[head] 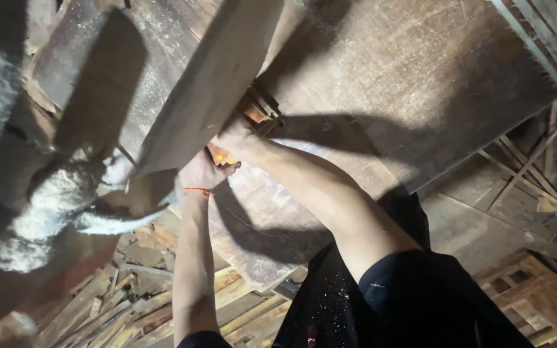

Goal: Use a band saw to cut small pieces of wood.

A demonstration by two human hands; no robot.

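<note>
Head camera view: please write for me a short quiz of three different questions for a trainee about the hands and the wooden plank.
1. True or false: both hands touch the wooden plank.
2. Which wrist wears an orange band: A left, B right?
3. What covers the worktable?

Key: 1 true: left hand and right hand are at its near end. 2 A. 3 Sawdust; a heap lies at the left.

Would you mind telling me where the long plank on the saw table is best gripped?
Probably at its near end, from below and both sides. The plank lies slanted across the table; the left hand and right hand meet there, beside the sawdust.
</note>
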